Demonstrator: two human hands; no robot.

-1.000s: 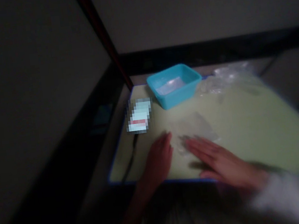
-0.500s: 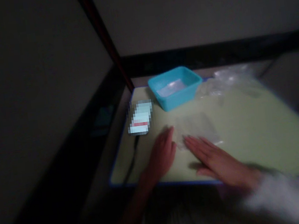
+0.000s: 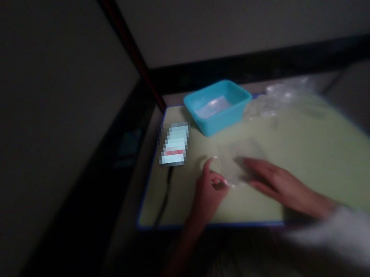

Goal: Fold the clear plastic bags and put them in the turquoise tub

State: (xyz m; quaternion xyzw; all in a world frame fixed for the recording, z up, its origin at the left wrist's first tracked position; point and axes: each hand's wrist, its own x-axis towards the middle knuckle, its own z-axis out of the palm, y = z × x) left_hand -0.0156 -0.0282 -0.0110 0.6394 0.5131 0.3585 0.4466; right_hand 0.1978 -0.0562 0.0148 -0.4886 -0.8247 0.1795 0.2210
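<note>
Plastic film (image 3: 248,147) lies on the table (image 3: 323,162), before the blue bin (image 3: 224,118); your left hand (image 3: 210,194) curls at its left edge, grip too blurred to judge; your right hand (image 3: 276,181) parts thumb from fingers beside it.

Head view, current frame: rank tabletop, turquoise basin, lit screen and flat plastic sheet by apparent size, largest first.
1. Tabletop
2. Turquoise basin and flat plastic sheet: unsure between these, the sheet being partly hidden and nearer the camera
3. Lit screen

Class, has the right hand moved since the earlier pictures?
Yes: judged against the blue basket, the right hand has shifted to the right.
</note>
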